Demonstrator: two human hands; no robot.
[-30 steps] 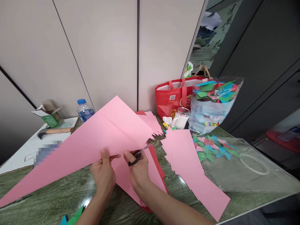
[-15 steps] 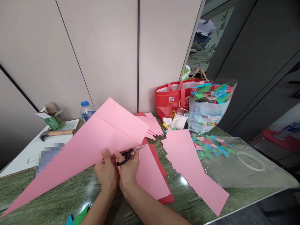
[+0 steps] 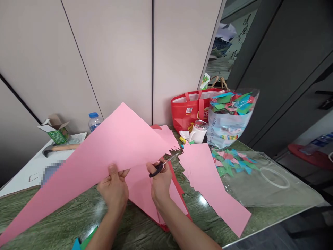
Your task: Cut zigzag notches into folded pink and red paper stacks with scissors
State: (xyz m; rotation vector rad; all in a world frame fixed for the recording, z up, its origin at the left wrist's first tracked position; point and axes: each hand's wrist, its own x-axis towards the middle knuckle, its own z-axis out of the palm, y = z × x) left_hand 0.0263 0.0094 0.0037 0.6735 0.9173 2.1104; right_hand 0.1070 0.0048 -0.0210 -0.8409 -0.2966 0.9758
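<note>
My left hand [image 3: 113, 187] pinches the lower edge of a large folded pink paper sheet [image 3: 104, 152], holding it up off the table. My right hand [image 3: 160, 180] grips black-handled scissors [image 3: 162, 164], whose blades point right and touch the sheet's right edge. Beneath my hands lie more pink sheets on a red sheet [image 3: 179, 191]. A stack of cut pink strips [image 3: 208, 177] lies to the right on the green marble-patterned table [image 3: 65, 218].
At the back stand a red tote bag [image 3: 188, 109], a white mug [image 3: 199, 132] and a clear bag of coloured folded paper pieces [image 3: 230, 114]. Loose coloured pieces [image 3: 231, 161] lie beside it. On the left sit a hammer [image 3: 58, 148], a water bottle [image 3: 93, 120] and a small box [image 3: 56, 130].
My right hand moved the scissors right along the sheet's lower edge to its right end. The pink sheet tilted up a little and my hands drew apart.
</note>
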